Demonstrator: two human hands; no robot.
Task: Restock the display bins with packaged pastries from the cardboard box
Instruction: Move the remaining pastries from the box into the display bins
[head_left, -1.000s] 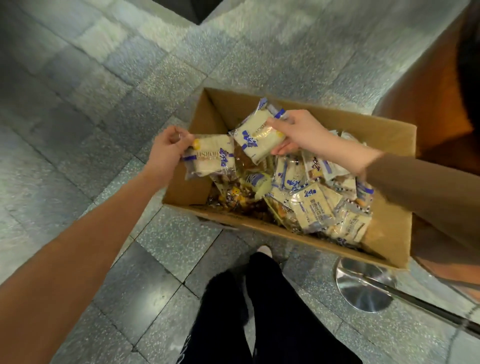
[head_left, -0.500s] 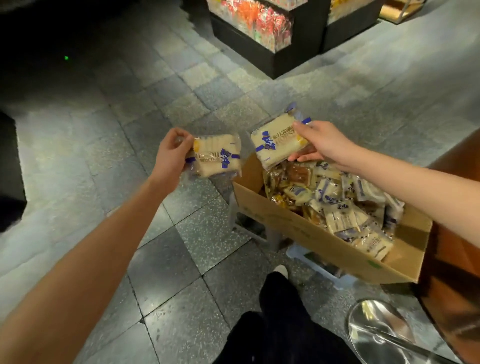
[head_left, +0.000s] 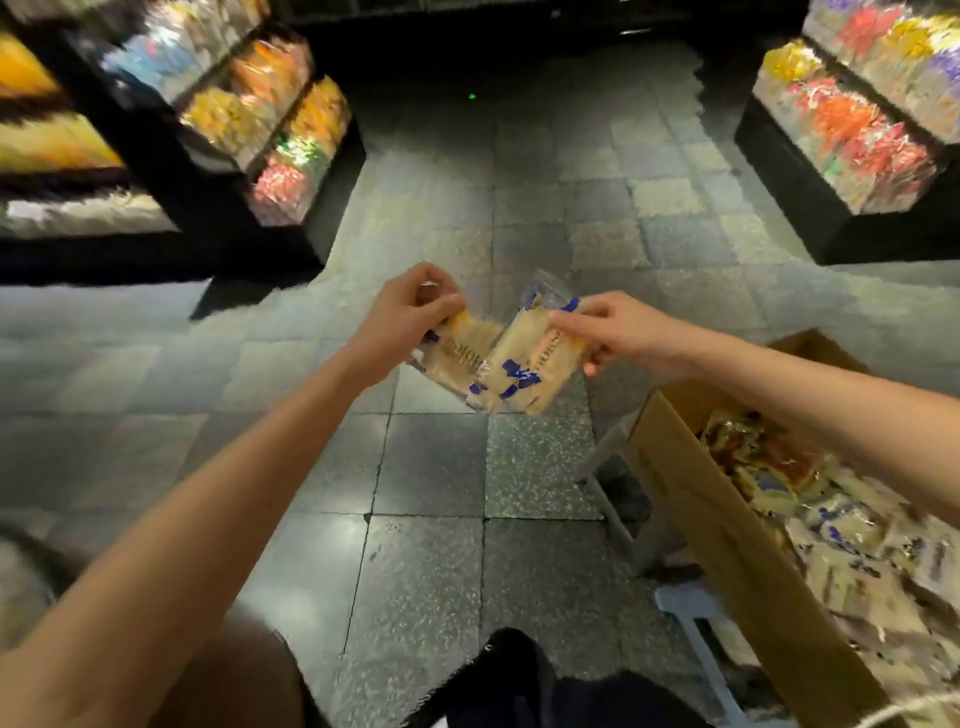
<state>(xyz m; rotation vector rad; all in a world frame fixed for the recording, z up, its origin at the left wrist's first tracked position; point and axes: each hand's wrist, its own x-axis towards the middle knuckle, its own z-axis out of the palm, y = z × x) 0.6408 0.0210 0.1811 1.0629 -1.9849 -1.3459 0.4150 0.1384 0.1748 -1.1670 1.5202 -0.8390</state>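
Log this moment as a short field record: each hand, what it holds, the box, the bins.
left hand: pinching the top edge of a packaged pastry
right hand: grip on a second packaged pastry
packs: held over the tiled floor, overlapping at their lower ends
cardboard box: lower right, open, with many wrapped pastries inside
display bins: left bins and right bins ahead, stocked with colourful packs, blurred
step: packs out of the box, not yet in a bin

pastry packets (head_left: 498, 358) brought together, display bins (head_left: 291, 150) now visible
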